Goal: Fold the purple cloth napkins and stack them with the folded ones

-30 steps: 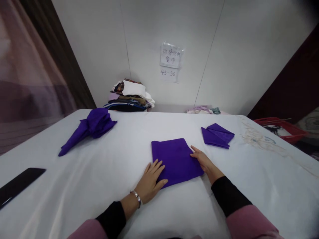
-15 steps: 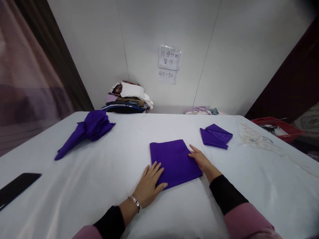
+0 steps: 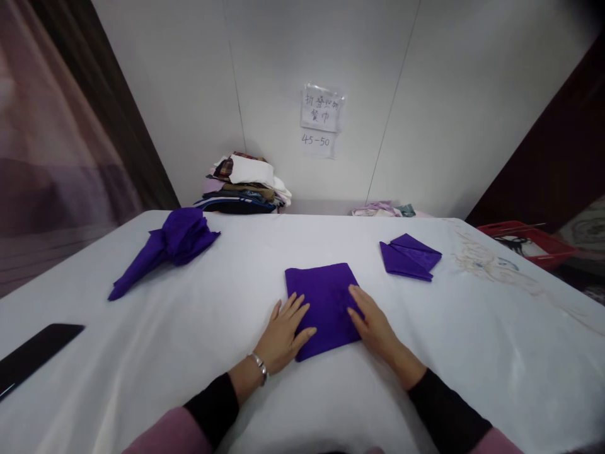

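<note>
A purple cloth napkin point(image 3: 324, 296), folded into a rough square, lies flat on the white-covered table point(image 3: 227, 271). Resting on its left edge with fingers spread is my left hand point(image 3: 286, 334), which wears a silver bracelet at the wrist. My right hand point(image 3: 375, 321) lies over the napkin's right side, thumb and fingers apart, covering its lower right corner. Beyond it to the right is a smaller purple napkin folded into points point(image 3: 410, 257). At the far left sits another purple napkin point(image 3: 174, 243), gathered into a bunched shape with a long tail.
A black flat object point(image 3: 40, 353) lies at the left front of the table. Behind the table is a stack of folded clothes point(image 3: 246, 186), with more cloth point(image 3: 380, 209) to its right. A red basket point(image 3: 551, 252) stands beyond the right edge. Paper signs point(image 3: 322, 116) hang on the wall.
My right hand has moved left from the napkin's right edge onto its top. The napkin's lower right corner is now covered. My left hand has stayed nearly in place.
</note>
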`<act>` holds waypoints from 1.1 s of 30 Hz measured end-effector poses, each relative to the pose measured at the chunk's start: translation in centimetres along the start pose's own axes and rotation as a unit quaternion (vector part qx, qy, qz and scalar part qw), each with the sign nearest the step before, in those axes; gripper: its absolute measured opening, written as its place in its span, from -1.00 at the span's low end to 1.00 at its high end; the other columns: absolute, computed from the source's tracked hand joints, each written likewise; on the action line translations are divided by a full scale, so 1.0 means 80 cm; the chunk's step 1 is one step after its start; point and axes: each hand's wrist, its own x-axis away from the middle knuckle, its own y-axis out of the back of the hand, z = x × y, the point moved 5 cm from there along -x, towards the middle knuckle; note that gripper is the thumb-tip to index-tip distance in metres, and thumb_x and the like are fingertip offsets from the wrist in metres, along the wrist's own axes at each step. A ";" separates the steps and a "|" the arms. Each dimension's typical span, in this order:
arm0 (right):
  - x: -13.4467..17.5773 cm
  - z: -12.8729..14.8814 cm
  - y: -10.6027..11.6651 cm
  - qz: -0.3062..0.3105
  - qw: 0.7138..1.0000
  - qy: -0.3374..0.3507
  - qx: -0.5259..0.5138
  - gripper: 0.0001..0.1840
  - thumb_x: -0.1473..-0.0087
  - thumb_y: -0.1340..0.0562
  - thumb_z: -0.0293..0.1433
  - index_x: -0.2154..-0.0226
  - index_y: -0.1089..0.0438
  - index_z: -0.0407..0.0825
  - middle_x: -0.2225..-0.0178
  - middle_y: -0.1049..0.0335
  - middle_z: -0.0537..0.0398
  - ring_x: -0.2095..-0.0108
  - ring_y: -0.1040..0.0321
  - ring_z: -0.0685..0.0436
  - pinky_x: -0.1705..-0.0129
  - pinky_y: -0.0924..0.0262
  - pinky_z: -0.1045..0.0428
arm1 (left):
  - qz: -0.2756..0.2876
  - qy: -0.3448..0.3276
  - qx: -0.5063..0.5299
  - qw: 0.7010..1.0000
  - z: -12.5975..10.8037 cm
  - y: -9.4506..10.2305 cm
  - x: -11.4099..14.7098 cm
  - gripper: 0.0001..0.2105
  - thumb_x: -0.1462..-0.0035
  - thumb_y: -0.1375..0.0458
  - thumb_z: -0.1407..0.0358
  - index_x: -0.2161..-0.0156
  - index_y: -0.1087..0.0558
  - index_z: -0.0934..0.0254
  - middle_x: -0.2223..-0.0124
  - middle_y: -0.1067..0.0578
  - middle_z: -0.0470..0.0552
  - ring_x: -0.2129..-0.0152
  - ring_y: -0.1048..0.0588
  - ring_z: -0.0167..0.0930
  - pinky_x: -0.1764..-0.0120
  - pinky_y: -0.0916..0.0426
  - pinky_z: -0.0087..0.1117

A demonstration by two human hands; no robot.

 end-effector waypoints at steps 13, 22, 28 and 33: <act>0.026 0.032 -0.064 0.240 0.945 0.080 0.207 -0.28 -0.14 0.02 0.00 -0.24 0.07 -0.02 -0.28 0.20 -0.12 -0.28 0.30 -0.28 -0.19 0.37 -0.36 | 0.019 0.094 -0.098 0.990 0.080 -0.013 -0.085 -0.38 -0.17 0.15 -0.07 -0.21 -0.12 0.29 -0.28 -0.08 0.17 -0.23 0.03 -0.18 -0.17 0.16 0.04; 0.012 0.076 -0.058 0.261 0.945 0.088 0.178 -0.25 -0.14 0.05 0.02 -0.24 0.08 -0.06 -0.29 0.24 -0.12 -0.29 0.37 -0.25 -0.22 0.47 -0.33 | 0.020 0.093 -0.101 0.990 0.079 -0.015 -0.083 -0.37 -0.17 0.18 -0.07 -0.23 -0.09 0.28 -0.28 -0.06 0.16 -0.24 0.06 -0.18 -0.17 0.19 0.04; 0.016 0.134 -0.104 0.310 0.926 0.179 0.124 -0.16 -0.11 0.04 0.07 -0.26 0.15 -0.13 -0.29 0.27 -0.17 -0.29 0.41 -0.23 -0.25 0.50 -0.24 | 0.039 0.094 -0.117 0.988 0.081 -0.015 -0.083 -0.44 -0.21 0.18 0.02 -0.23 -0.09 0.27 -0.29 -0.04 0.13 -0.24 0.08 -0.22 -0.17 0.17 0.02; 0.041 0.137 -0.113 0.332 0.918 0.181 0.119 -0.18 -0.13 0.03 0.04 -0.26 0.14 -0.13 -0.29 0.26 -0.17 -0.28 0.36 -0.24 -0.25 0.45 -0.22 | 0.029 0.095 -0.114 0.989 0.080 -0.015 -0.082 -0.46 -0.22 0.20 0.04 -0.23 -0.07 0.25 -0.29 -0.04 0.12 -0.24 0.07 -0.23 -0.18 0.18 0.02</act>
